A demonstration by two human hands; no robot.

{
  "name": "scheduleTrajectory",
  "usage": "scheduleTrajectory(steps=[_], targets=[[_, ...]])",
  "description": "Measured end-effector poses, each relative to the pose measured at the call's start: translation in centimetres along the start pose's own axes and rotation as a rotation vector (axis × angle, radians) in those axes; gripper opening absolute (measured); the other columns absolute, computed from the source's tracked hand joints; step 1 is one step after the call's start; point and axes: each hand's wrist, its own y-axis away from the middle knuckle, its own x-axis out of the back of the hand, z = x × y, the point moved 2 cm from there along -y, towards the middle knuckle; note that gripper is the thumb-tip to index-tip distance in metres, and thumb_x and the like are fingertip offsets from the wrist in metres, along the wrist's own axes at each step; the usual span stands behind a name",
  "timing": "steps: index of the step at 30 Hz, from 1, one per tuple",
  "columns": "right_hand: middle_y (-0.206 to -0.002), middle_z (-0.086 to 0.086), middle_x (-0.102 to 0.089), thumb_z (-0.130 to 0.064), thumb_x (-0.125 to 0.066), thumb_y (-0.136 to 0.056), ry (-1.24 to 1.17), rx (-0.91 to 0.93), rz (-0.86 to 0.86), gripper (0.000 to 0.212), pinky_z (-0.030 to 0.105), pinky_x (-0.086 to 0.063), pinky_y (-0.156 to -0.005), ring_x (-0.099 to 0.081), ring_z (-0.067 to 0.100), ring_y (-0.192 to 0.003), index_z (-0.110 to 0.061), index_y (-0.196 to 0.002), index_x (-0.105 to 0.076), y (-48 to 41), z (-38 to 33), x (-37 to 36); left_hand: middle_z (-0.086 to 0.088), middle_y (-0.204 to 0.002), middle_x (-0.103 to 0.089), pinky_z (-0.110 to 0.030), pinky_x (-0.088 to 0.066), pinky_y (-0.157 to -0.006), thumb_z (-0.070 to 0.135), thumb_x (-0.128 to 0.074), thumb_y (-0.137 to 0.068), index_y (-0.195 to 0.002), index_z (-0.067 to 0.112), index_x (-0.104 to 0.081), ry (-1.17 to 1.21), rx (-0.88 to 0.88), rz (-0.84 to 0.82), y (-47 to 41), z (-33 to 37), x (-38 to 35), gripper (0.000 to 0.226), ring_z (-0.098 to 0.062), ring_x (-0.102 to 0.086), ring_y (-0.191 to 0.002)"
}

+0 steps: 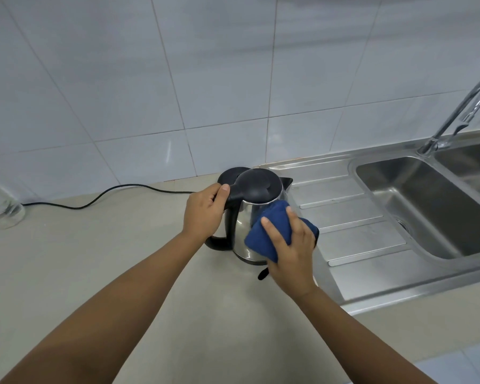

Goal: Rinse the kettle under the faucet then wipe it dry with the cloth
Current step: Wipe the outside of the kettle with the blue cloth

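A stainless steel kettle (243,234) with a black lid and black handle is held tilted over the beige counter, its spout pointing right toward the sink. My left hand (205,209) grips the top of the handle. My right hand (290,250) presses a folded dark blue cloth (272,230) against the kettle's right side. The chrome faucet (460,112) rises at the far right, behind the sink; no water is seen running.
The kettle's black base (229,173) sits behind it by the tiled wall, its cord (108,194) trailing left. A steel drainboard (352,225) and sink basin (427,206) lie to the right. A clear glass jar (3,209) stands at the far left.
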Motion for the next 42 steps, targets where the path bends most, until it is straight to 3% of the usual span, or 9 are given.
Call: scheduleTrajectory(steps=[5,11,14,18,21,25,31,39,42], targets=[[-0.155,0.009,-0.022,-0.019,-0.075,-0.075,-0.052,-0.002,-0.052,0.084,0.056,-0.039,-0.105,-0.031,0.035,-0.134,-0.035,-0.146,-0.033,-1.5,-0.8,0.1,-0.010,-0.054,-0.056,-0.047,-0.051,-0.051,0.050,-0.038,-0.092,-0.066,0.014,-0.053,0.002,0.000,0.000,-0.2,-0.3,-0.2,0.047,-0.022,-0.053,-0.049],[-0.154,-0.008,-0.026,-0.011,-0.057,-0.072,-0.578,-0.535,-0.053,0.084,0.047,-0.039,-0.112,-0.035,0.018,-0.137,-0.057,-0.139,-0.036,-3.5,0.6,0.6,-0.012,-0.054,-0.056,-0.046,-0.050,-0.052,0.050,-0.038,-0.091,-0.068,0.009,-0.057,0.009,0.017,0.011,-0.5,0.0,-0.4,0.050,-0.023,-0.052,-0.048],[-0.148,-0.012,-0.042,0.000,-0.054,-0.067,-0.874,-0.813,-0.076,0.086,0.040,-0.043,-0.112,-0.044,0.004,-0.134,-0.042,-0.142,-0.044,-2.6,3.1,0.1,-0.007,-0.052,-0.055,-0.047,-0.050,-0.053,0.050,-0.038,-0.090,-0.067,0.011,-0.055,0.004,0.021,0.009,-0.4,0.1,-0.5,0.049,-0.024,-0.051,-0.048],[-0.133,-0.008,-0.058,-0.004,-0.052,-0.063,-0.916,-0.945,-0.226,0.077,0.028,-0.051,-0.095,-0.053,0.020,-0.128,-0.051,-0.124,-0.050,-0.9,4.4,-0.1,-0.011,-0.053,-0.055,-0.049,-0.049,-0.055,0.051,-0.037,-0.090,-0.067,0.006,-0.053,0.003,0.028,0.019,-0.4,0.0,-0.6,0.053,-0.033,-0.052,-0.052],[-0.110,-0.008,-0.061,0.000,-0.051,-0.062,-0.833,-0.866,-0.122,0.062,0.034,-0.055,-0.087,-0.058,0.025,-0.113,-0.038,-0.111,-0.058,-1.7,3.7,0.2,-0.016,-0.055,-0.055,-0.049,-0.048,-0.056,0.051,-0.036,-0.090,-0.067,0.003,-0.051,-0.004,0.027,0.020,-0.5,0.0,-0.6,0.055,-0.034,-0.052,-0.052],[-0.150,0.005,-0.038,-0.006,-0.057,-0.069,-0.521,-0.655,-0.058,0.080,0.041,-0.042,-0.109,-0.044,0.025,-0.131,-0.033,-0.143,-0.043,-3.1,0.7,0.5,-0.018,-0.056,-0.055,-0.045,-0.046,-0.056,0.051,-0.035,-0.090,-0.069,0.001,-0.052,-0.022,0.023,0.024,-0.6,-0.1,-0.5,0.057,-0.025,-0.053,-0.049],[-0.154,0.015,-0.036,-0.010,-0.062,-0.074,-0.257,-0.398,-0.031,0.075,0.039,-0.032,-0.109,-0.044,0.033,-0.128,-0.034,-0.141,-0.039,-4.5,-0.8,1.1,-0.018,-0.056,-0.055,-0.042,-0.046,-0.055,0.052,-0.037,-0.089,-0.070,0.000,-0.053,-0.008,0.026,0.027,-0.6,-0.1,-0.5,0.057,-0.013,-0.052,-0.044],[-0.139,-0.004,-0.051,0.014,-0.053,-0.078,-0.849,-0.976,-0.121,0.081,0.045,-0.049,-0.104,-0.050,0.024,-0.131,-0.034,-0.142,-0.041,-1.6,3.4,-0.2,-0.020,-0.057,-0.055,-0.050,-0.046,-0.057,0.050,-0.036,-0.091,-0.067,0.002,-0.049,-0.047,-0.005,0.038,-0.6,0.1,-0.7,0.055,-0.036,-0.053,-0.054],[-0.124,0.007,-0.058,0.005,-0.053,-0.082,-0.895,-1.285,-0.221,0.077,0.043,-0.055,-0.082,-0.062,0.028,-0.101,-0.035,-0.145,-0.031,-1.6,5.6,-0.6,-0.022,-0.059,-0.056,-0.050,-0.046,-0.059,0.050,-0.035,-0.090,-0.068,0.001,-0.049,-0.058,-0.007,0.048,-0.6,0.2,-0.8,0.056,-0.037,-0.053,-0.056]])
